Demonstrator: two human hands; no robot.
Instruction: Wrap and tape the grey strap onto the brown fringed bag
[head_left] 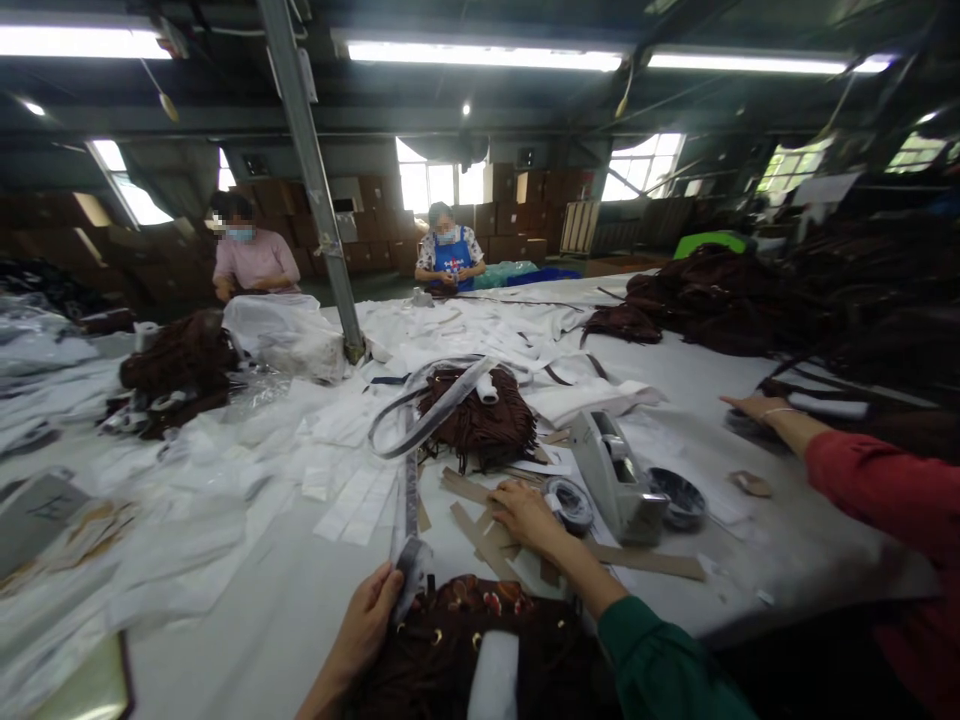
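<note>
My left hand (pixel 367 612) is closed round a bag strap (pixel 409 570) wrapped in pale film, at the near edge of the table. Below it lies a dark brown fringed bag (pixel 450 640) with gold eyelets, patterned trim and a white wrapped piece on its front. My right hand (pixel 525 512), in a green sleeve, is open over several brown cardboard strips (pixel 480 540), its fingertips touching them. Beyond sits another brown fringed bag (pixel 480 425), with a film-wrapped strap looped over it.
A grey tape dispenser (pixel 615 480) stands right of my right hand, near tape rolls (pixel 570 505). A co-worker's hand (pixel 761 410) reaches in from the right. Brown bags (pixel 720 300) are heaped behind. White sheets (pixel 195 520) cover the left; a metal post (pixel 319 190) rises there. Two people work opposite.
</note>
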